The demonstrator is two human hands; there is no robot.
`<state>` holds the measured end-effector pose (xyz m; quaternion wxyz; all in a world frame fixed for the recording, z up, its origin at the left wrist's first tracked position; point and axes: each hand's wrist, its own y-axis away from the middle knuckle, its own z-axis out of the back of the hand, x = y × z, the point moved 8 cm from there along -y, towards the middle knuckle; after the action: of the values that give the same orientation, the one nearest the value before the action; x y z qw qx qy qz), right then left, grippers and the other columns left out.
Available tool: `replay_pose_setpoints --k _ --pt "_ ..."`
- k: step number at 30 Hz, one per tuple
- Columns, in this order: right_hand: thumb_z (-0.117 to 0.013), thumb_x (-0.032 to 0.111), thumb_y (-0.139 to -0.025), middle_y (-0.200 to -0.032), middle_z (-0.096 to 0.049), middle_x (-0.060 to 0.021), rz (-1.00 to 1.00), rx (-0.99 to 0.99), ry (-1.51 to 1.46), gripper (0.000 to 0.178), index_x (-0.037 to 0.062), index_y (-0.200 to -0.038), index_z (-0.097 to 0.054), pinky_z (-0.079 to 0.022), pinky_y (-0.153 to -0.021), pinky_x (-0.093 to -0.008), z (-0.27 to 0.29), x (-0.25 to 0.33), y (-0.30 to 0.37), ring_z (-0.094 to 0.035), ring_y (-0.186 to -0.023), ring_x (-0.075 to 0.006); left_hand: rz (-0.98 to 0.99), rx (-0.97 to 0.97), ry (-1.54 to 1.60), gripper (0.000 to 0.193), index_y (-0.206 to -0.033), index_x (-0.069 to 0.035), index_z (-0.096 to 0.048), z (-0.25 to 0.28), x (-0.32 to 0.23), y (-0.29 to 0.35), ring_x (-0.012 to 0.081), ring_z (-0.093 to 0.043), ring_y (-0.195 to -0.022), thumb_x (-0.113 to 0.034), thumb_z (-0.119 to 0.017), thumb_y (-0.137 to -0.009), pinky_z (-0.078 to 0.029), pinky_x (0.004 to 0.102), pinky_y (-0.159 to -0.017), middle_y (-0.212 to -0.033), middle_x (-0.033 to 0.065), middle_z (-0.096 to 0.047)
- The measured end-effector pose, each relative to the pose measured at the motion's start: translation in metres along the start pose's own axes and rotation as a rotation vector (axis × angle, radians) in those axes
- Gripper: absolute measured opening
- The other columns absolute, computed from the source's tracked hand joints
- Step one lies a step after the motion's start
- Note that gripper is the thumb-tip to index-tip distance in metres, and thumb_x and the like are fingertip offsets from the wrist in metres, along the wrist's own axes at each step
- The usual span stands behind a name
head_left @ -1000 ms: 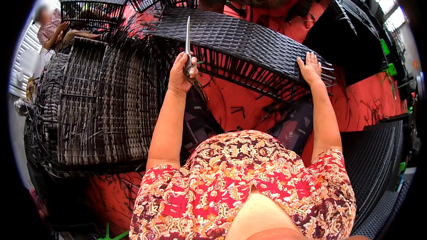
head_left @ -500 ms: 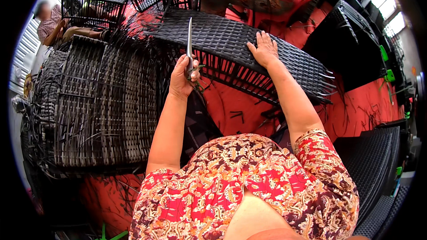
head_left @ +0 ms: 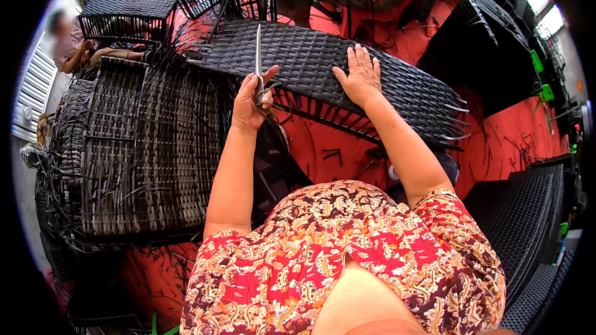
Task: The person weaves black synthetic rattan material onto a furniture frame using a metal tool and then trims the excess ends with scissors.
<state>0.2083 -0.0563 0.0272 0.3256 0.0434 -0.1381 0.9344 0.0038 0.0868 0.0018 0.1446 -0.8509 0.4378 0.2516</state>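
My left hand (head_left: 250,107) is closed round the dark handles of a pair of scissors (head_left: 259,56), one finger stuck out to the side. Their slim silver blades point up and away from me, in front of a long black woven wicker piece (head_left: 298,56). Flat on top of that piece rests my right hand (head_left: 361,77), fingers stretched out. Loose strand ends (head_left: 456,121) stick out at its right end. Below its near edge, a row of thin dark bars shows.
A large grey-brown woven piece (head_left: 143,149) stands close on my left. Black wicker panels (head_left: 521,217) lie at the right, and a dark box-like piece (head_left: 484,56) stands behind. Strand scraps litter the red floor (head_left: 323,155). Another person (head_left: 71,46) sits far left; a red chair (head_left: 416,0) is occupied.
A finger of my left hand has lifted away from the scissors. My right hand has slid slightly left and nearer on the woven piece. The view has shifted a little.
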Motion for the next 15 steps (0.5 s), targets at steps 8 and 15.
replay_pose_setpoints --k 8,15 --pt "-0.041 0.052 -0.087 -0.146 -0.020 -0.0135 0.041 -0.099 0.026 0.071 0.0055 -0.138 -0.027 -0.011 -0.109 -0.0434 0.007 0.011 0.016 -0.016 -0.136 -0.0259 0.012 0.012 -0.059 0.012 -0.096 -0.005 -0.046 -0.002 0.006 -0.003 0.0133 -0.052 -0.046 -0.015 -0.042 -0.093 -0.039 0.0209 -0.039 -0.127 0.0199 -0.048" --pt "-0.042 0.051 -0.087 -0.146 -0.020 -0.0138 0.048 -0.104 0.016 0.071 0.0043 -0.138 -0.027 -0.010 -0.109 -0.0443 0.011 0.016 0.025 -0.015 -0.136 -0.0262 0.041 0.090 -0.058 0.012 -0.096 -0.004 -0.047 -0.007 0.006 0.001 0.0132 -0.054 -0.049 -0.015 -0.042 -0.093 -0.041 0.0204 -0.040 -0.130 0.0201 -0.045"
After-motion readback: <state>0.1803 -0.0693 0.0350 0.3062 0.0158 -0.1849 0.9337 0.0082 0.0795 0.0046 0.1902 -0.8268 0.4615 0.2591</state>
